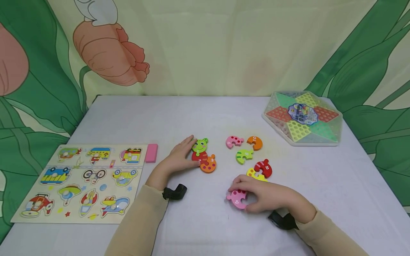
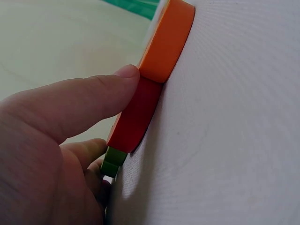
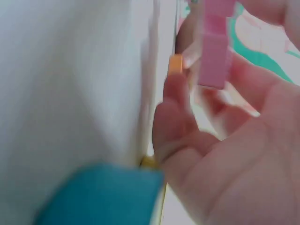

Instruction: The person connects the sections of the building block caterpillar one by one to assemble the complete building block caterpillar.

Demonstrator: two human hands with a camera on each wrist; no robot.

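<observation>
A green animal-head piece (image 1: 200,145), a red puzzle piece (image 1: 198,157) and an orange spotted piece numbered 3 (image 1: 209,165) lie joined in a curving row. My left hand (image 1: 179,156) rests against their left side. In the left wrist view its thumb, nearly straight, touches the red piece (image 2: 138,115) close to the orange one (image 2: 168,42), and other fingertips are by the green head (image 2: 112,161). Nearer the front, my right hand (image 1: 264,195) pinches a pink spotted puzzle piece (image 1: 236,200) between thumb and fingers; the right wrist view shows its pink edge (image 3: 214,61).
Behind the right hand lie loose pieces: yellow (image 1: 255,173), red (image 1: 264,168), green (image 1: 244,155), pink (image 1: 234,141) and orange (image 1: 255,143). A vehicle peg board (image 1: 105,190) lies left, beside a pink block (image 1: 151,153). A hexagonal game box (image 1: 307,133) is back right.
</observation>
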